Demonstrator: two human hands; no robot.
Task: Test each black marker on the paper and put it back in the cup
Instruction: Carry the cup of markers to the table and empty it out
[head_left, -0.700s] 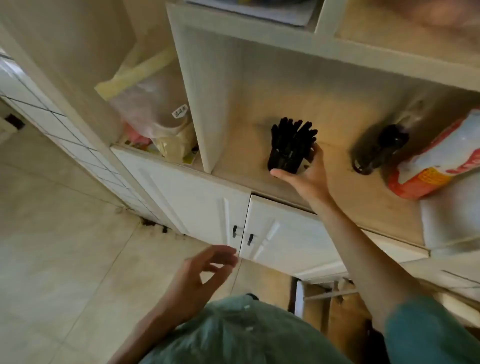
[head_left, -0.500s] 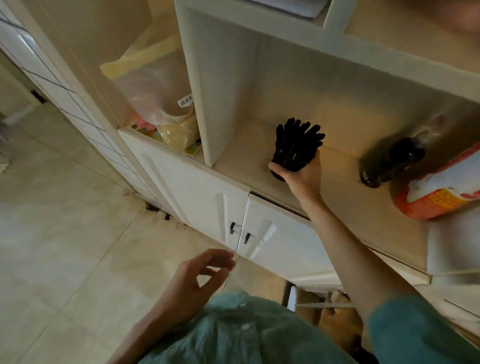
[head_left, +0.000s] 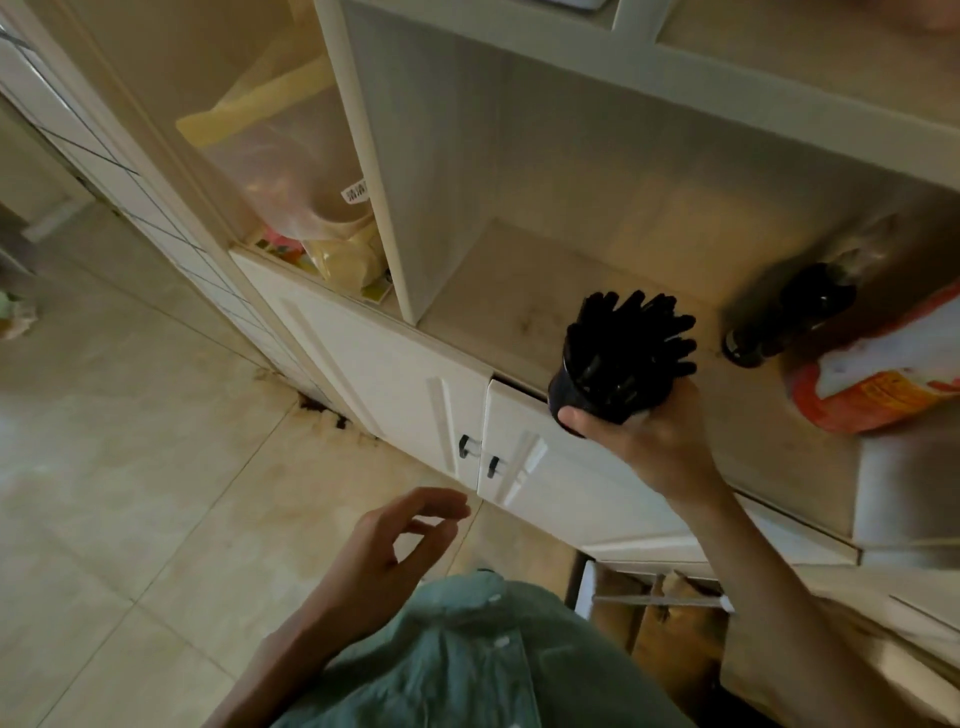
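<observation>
Nearest, the left hand (head_left: 400, 540) hangs by the green shirt (head_left: 467, 660) with fingers loosely curled, holding nothing. Farther out, the right hand (head_left: 641, 436) wraps round the base of the dark round plastic cup (head_left: 597, 387), which is crammed with black markers (head_left: 631, 332) and tilted at the front edge of the pale wooden shelf (head_left: 519, 280). Judged best: level the cup so no marker slides out, steadying with the free hand. No paper shows

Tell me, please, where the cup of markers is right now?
The cup of markers sits in the right hand, at the shelf's front edge, left of the dark bottle.
</observation>
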